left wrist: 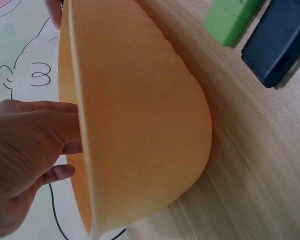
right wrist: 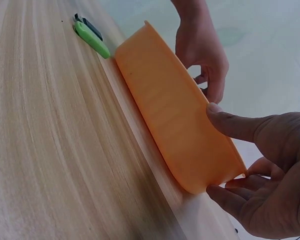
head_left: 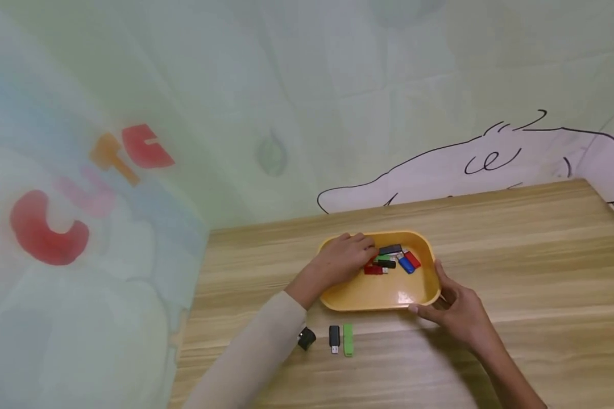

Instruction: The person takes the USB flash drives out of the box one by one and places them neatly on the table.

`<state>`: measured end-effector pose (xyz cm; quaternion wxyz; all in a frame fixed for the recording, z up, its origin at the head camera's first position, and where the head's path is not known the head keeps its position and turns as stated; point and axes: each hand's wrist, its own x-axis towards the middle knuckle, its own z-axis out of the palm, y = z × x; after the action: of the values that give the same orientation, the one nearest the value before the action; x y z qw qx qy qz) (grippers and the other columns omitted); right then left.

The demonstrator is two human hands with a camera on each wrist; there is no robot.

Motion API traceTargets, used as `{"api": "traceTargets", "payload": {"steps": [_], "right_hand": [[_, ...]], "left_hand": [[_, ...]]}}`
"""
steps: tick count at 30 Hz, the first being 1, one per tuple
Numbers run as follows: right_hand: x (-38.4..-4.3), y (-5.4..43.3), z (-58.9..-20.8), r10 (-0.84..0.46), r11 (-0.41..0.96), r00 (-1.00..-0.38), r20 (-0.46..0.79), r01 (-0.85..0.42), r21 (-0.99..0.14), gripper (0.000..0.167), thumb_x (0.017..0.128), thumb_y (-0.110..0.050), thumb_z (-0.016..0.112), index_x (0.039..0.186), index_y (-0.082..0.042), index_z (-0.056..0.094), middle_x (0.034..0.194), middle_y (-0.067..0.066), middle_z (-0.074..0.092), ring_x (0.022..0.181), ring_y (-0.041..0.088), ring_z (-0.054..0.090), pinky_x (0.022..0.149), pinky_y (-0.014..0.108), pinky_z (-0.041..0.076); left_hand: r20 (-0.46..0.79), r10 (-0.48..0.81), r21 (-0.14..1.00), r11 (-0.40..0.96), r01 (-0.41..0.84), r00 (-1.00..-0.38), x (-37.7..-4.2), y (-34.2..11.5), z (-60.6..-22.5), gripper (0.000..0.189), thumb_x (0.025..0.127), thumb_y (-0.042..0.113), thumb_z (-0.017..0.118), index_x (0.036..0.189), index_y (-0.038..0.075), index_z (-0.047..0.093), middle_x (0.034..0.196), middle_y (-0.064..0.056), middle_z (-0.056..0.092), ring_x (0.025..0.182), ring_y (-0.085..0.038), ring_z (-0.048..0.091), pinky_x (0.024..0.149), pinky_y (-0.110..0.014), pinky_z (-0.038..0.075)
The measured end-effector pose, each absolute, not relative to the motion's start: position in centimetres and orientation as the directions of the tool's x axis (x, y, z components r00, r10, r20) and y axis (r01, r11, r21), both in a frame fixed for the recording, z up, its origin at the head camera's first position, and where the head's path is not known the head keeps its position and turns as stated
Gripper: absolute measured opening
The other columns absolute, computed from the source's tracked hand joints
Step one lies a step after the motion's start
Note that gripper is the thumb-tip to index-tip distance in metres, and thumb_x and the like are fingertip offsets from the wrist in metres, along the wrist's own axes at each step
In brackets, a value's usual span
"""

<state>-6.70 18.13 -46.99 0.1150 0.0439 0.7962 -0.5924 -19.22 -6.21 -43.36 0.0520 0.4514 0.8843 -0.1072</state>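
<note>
A yellow plastic tray [head_left: 378, 295] on the table holds several USB flash drives. Inside it my left hand [head_left: 345, 258] reaches down at the left part of the pile, beside a red flash drive [head_left: 373, 270]; its fingertips are hidden, and I cannot tell whether they pinch one. To the right of the pile lie a blue flash drive [head_left: 406, 264] and another red one [head_left: 413, 259]. My right hand [head_left: 460, 312] grips the tray's right end, with the thumb [right wrist: 230, 122] at the rim and fingers against the end wall.
In front of the tray, a green flash drive [head_left: 348, 339] lies next to a black flash drive [head_left: 335, 339] with its metal plug bare. Further left a black object [head_left: 306, 338] shows at the left sleeve. A printed cloth wall [head_left: 286, 113] borders the wooden table [head_left: 532, 244].
</note>
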Motion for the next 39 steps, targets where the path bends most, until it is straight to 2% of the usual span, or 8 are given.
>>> {"api": "traceTargets", "payload": {"steps": [8,31,39], "right_hand": [[-6.5,18.2,-47.0,-0.07,0.3,-0.969,-0.238,0.208,-0.931,0.113,0.083,-0.016,0.092,0.165,0.0,0.016,0.171,0.024,0.023,0.152,0.045,0.038,0.106,0.034,0.048],[-5.9,18.7,-46.7,-0.067,0.29,-0.969,-0.236,0.207,-0.934,0.111,0.084,-0.013,0.091,0.165,0.0,0.017,0.171,0.024,0.023,0.153,0.044,0.036,0.106,0.031,0.047],[-5.9,18.7,-46.7,-0.071,0.268,-0.971,-0.227,0.201,-0.942,0.111,0.084,-0.013,0.092,0.165,0.001,0.017,0.172,0.023,0.021,0.153,0.044,0.036,0.106,0.031,0.047]], "left_hand": [[-0.213,0.792,-0.165,0.547,0.82,-0.572,-19.3,-5.6,-43.8,0.039,0.108,0.022,0.063,0.147,0.019,0.064,0.144,0.003,0.065,0.137,-0.016,0.059,0.114,-0.035,0.051],[-0.2,0.815,-0.204,0.509,0.836,-0.545,-19.2,-5.3,-44.6,0.038,0.106,0.023,0.067,0.144,0.019,0.066,0.14,0.003,0.066,0.134,-0.016,0.061,0.113,-0.036,0.052],[-0.236,0.802,-0.22,0.506,0.834,-0.549,-19.3,-4.9,-44.6,0.039,0.106,0.024,0.066,0.145,0.02,0.066,0.139,0.005,0.066,0.133,-0.015,0.061,0.113,-0.035,0.052]]}}
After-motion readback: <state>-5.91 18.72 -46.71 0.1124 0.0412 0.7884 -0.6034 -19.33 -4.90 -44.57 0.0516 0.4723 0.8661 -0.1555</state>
